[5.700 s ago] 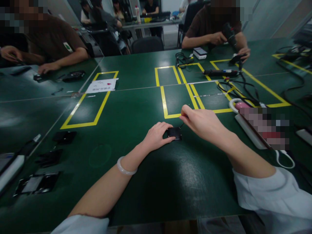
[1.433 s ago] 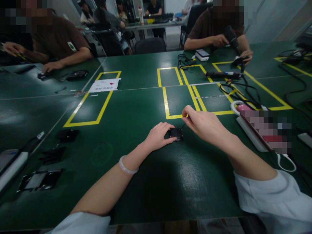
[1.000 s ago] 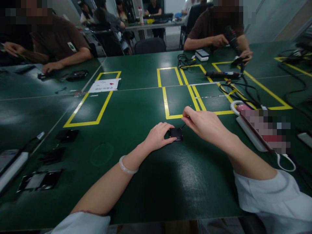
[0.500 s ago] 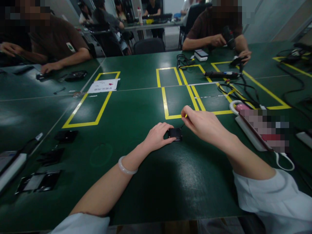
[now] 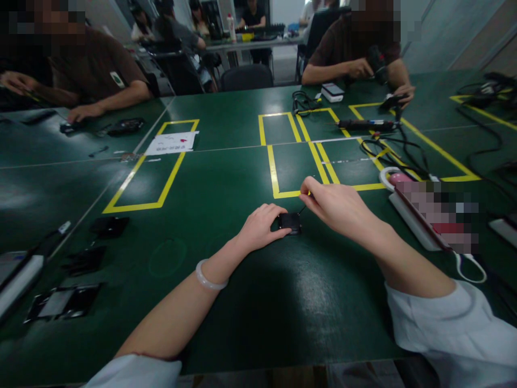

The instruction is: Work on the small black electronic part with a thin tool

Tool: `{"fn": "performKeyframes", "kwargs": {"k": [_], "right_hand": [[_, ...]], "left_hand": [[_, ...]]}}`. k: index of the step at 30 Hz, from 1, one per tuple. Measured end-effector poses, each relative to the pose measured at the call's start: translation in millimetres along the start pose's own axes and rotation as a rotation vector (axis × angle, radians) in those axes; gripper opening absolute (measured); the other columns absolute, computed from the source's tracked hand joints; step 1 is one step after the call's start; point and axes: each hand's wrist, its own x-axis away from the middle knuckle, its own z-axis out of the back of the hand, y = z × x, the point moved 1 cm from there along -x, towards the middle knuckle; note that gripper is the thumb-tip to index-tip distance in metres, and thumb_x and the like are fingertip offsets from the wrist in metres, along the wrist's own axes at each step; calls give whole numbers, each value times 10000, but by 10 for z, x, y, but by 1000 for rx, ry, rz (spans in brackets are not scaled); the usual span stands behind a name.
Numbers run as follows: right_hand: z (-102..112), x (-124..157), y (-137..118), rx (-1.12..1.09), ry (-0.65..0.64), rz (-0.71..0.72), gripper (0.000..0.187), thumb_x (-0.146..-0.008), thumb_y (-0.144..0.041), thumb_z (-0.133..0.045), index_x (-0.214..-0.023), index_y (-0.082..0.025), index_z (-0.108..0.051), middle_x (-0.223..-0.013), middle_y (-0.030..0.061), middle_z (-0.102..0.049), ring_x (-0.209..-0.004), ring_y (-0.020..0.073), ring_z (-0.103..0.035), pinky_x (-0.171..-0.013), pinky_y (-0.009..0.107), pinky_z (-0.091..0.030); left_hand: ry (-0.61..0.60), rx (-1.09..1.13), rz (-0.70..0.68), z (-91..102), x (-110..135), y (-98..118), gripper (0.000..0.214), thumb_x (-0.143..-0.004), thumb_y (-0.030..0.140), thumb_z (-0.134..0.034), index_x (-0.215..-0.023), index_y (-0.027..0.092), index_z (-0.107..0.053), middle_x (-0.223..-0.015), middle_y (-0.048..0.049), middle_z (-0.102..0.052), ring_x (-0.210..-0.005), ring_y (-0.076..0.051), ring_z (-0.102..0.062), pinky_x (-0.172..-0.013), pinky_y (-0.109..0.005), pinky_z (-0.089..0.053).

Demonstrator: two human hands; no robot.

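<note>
On the green table, a small black rectangular part (image 5: 291, 222) lies flat, gripped at its left side between the thumb and fingers of my left hand (image 5: 262, 227). My right hand (image 5: 335, 207) is closed in a pinch just to the right of it. From those fingertips a thin dark tool (image 5: 302, 209) slants down to the part's upper right corner. Most of the tool is hidden by my fingers, so its exact kind does not show.
Several black parts (image 5: 110, 226) sit at the left. A pixelated phone-like item (image 5: 436, 215) lies at the right. Yellow tape outlines (image 5: 275, 178) mark the table. Across it, one person holds a power drill (image 5: 377, 63); cables (image 5: 398, 148) run near a black electric screwdriver (image 5: 367, 125).
</note>
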Motion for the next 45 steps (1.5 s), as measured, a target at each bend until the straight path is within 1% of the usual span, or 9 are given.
{"fn": "performKeyframes", "kwargs": {"k": [6,11,13,20,27,33,37,41,45], "right_hand": [[-22,21,4,-60,71,31,216,-965,-305,-328,-1062,-190,-483,-807,28,-692,-652,179,-624,-520,270,-233],[7,9,-4,-33,22,24,252,-974,-375,-331,-1002,-197,-507,-785,37,-692,-678,192,-633,-517,275,-214],[10,2,-2,-18,4,13,256,-977,-366,-321,-1012,-195,-509,-778,41,-692,-672,195,-632,-514,275,-211],[-10,19,11,-53,58,42,221,-962,-292,-324,-1074,-186,-482,-861,49,-700,-677,185,-628,-513,268,-236],[17,7,-6,22,7,17,288,-975,-394,-331,-993,-195,-538,-790,49,-704,-680,200,-638,-530,279,-227],[-19,13,11,-16,41,24,263,-964,-312,-311,-1089,-183,-503,-785,39,-698,-634,181,-617,-519,275,-223],[-5,15,7,-53,54,37,250,-961,-319,-314,-1069,-188,-498,-799,40,-696,-644,178,-617,-517,273,-222],[1,8,9,-22,12,35,264,-973,-359,-313,-1027,-195,-513,-758,38,-686,-638,182,-613,-518,273,-214],[1,17,11,-47,18,36,234,-966,-308,-320,-1069,-190,-492,-787,32,-687,-642,184,-614,-515,272,-230]], "left_hand": [[-11,-3,2,-3,-2,-3,341,-882,462,-575,-1103,204,-544,-1057,-67,-619,-960,-242,-558,-830,-375,-466],[-9,0,6,-8,-3,-6,341,-878,465,-576,-1100,208,-547,-1062,-66,-616,-968,-242,-557,-830,-373,-466],[-7,-2,4,-7,-2,-7,343,-881,468,-572,-1097,202,-547,-1058,-67,-615,-960,-239,-556,-826,-371,-466],[-4,-1,4,-10,2,-12,341,-879,463,-579,-1098,203,-547,-1057,-63,-617,-955,-236,-556,-825,-367,-464],[-9,-1,6,-4,-3,-6,366,-876,481,-581,-1104,197,-546,-1059,-65,-619,-958,-239,-556,-835,-371,-465],[-7,1,6,-12,1,-15,350,-876,465,-584,-1103,201,-547,-1066,-64,-620,-964,-241,-556,-836,-372,-464],[0,5,1,-10,2,-18,354,-873,464,-589,-1107,203,-545,-1066,-60,-622,-958,-238,-556,-837,-373,-464],[-5,3,5,-2,1,-11,358,-872,465,-588,-1108,199,-547,-1061,-62,-619,-962,-238,-556,-833,-374,-467],[-12,2,9,1,-1,-6,343,-877,463,-579,-1104,209,-545,-1063,-64,-620,-963,-242,-557,-829,-375,-467]]}}
